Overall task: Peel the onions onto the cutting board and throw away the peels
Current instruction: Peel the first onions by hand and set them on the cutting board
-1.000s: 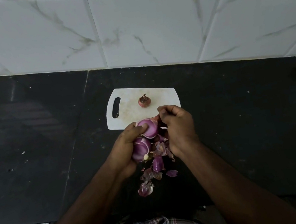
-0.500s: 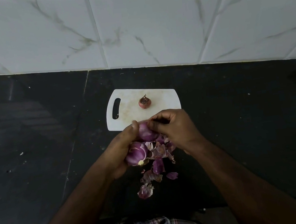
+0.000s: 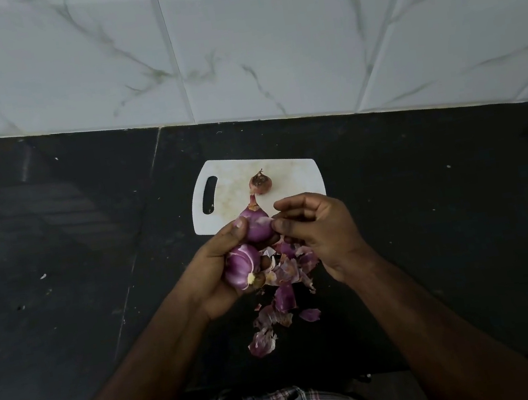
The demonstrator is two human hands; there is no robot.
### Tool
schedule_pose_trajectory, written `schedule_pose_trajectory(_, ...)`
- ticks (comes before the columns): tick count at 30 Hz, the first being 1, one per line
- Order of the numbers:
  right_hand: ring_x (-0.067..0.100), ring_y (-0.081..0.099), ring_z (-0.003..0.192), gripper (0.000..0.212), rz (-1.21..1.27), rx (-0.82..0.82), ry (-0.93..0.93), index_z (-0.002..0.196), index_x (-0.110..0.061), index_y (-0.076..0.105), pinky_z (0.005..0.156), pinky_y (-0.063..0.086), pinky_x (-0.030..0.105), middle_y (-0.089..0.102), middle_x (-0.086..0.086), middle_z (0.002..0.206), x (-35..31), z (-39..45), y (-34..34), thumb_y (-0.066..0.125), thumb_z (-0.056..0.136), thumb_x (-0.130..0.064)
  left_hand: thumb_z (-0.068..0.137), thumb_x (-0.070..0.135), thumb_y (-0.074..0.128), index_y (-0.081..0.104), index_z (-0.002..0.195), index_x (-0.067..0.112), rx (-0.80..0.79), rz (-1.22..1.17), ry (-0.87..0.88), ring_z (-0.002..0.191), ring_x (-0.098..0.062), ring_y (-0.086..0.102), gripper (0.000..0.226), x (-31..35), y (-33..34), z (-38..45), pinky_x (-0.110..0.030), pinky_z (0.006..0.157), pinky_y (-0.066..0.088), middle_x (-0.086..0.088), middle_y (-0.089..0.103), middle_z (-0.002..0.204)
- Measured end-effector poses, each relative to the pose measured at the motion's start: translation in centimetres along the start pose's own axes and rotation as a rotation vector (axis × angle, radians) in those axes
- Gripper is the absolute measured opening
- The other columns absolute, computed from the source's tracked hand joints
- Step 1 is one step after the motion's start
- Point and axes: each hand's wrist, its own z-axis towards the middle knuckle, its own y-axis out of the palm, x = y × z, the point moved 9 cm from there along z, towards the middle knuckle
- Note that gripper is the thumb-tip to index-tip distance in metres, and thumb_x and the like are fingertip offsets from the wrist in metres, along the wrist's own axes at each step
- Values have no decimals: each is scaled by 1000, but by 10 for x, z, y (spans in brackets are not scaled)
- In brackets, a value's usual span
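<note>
Left hand (image 3: 214, 277) grips two round purple onions (image 3: 242, 268); right hand (image 3: 323, 228) pinches upper onion (image 3: 256, 230) at 3 o'clock.

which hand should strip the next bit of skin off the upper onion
Right. The right hand pinches at the side of the upper onion and carries nothing else, while the left hand is full, gripping that one and the lower onion.
</note>
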Motion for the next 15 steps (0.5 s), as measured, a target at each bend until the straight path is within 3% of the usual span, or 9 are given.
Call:
schedule_pose_trajectory(2,14,74,82,29,-15,35,-44,95,-18,72,72,59,28,77,3,85,-5,-1,-1,77,78,5,86,36,75,51,141,0,-32,-54,-35,108,-39,60,70,-4,4,0,-49,97,45,-26,57,138)
schedule_pose_trajectory(4,15,73,83,27,-54,92,-107,93,-19,71,74,60,30,76,2,85,-9,-3,-1,77,79,4,89,36,66,55,136,0,-37,-131,-58,81,-30,69,60,-7,11,0,-37,75,57,-20,67,121)
schedule_pose_trajectory(6,15,71,83,25,-114,131,-198,89,-20,70,75,59,31,74,1,85,-14,-6,2,75,82,3,92,36,57,61,128,2,-44,-218,-75,72,-27,72,50,-11,17,0,-33,59,59,-16,71,112)
schedule_pose_trajectory(9,15,69,83,24,-224,166,-350,86,-22,67,79,58,36,71,-4,84,-22,-12,7,72,84,1,96,39,54,63,127,3,-49,-265,-79,91,-32,73,49,-13,22,0,-40,73,61,-17,69,122)
schedule_pose_trajectory(11,15,68,85,18,-242,136,-410,87,-22,67,81,57,34,69,-8,85,-24,-16,11,73,83,-6,95,42,56,66,119,4,-17,-295,-71,89,-26,73,46,-11,15,2,-38,86,58,-12,71,113)
schedule_pose_trajectory(13,16,68,86,10,-225,58,-414,89,-15,68,81,57,33,70,-4,87,-20,-21,19,73,84,-8,91,45,62,70,114,5,31,-308,-56,95,-22,69,47,-7,4,6,-36,112,37,-8,70,111)
schedule_pose_trajectory(15,18,69,87,11,-218,40,-383,90,-9,68,81,58,36,70,3,89,-13,-22,19,72,84,-1,89,47,65,71,118,4,69,-275,-44,107,-24,63,52,-5,-5,8,-38,118,26,-10,68,118)
